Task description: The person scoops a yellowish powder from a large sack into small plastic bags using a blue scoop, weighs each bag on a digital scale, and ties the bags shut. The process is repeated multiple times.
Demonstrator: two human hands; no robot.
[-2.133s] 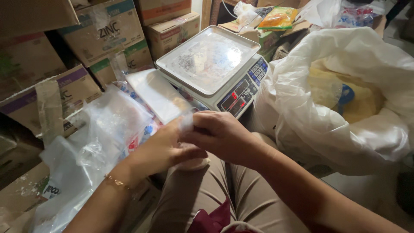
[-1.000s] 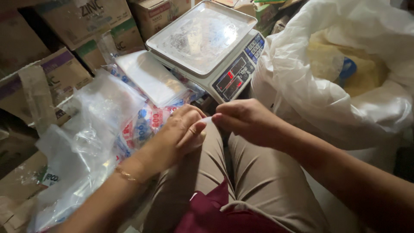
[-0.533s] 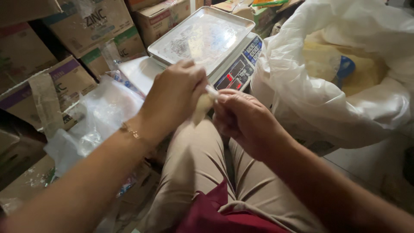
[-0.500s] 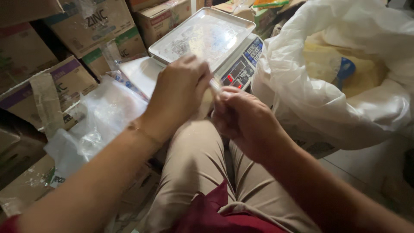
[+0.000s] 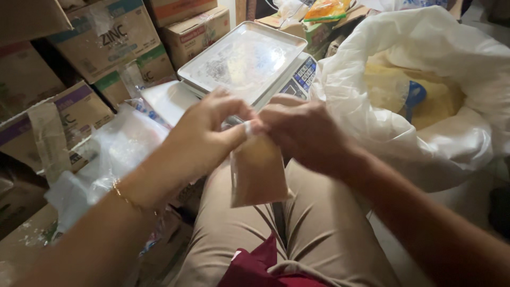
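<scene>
Small bag [image 5: 258, 172] – clear film, tan-brown through it. Scale [image 5: 249, 64]: silvery pan, white body, blue keys on pale panel. Big sack [image 5: 425, 101] white, translucent; yellow contents inside, blue scoop [image 5: 413, 98] in it. Trousers [image 5: 313, 234] khaki; cloth [image 5: 255, 268] on lap dark red. Bracelet [image 5: 125, 195] – thin, gold. Cartons [image 5: 101, 42] brown cardboard with bands of green, purple, blue, orange. Loose bags [image 5: 114, 154] clear, whitish, red and blue print showing through. Packet [image 5: 326, 9] at top yellow-orange with green.
</scene>
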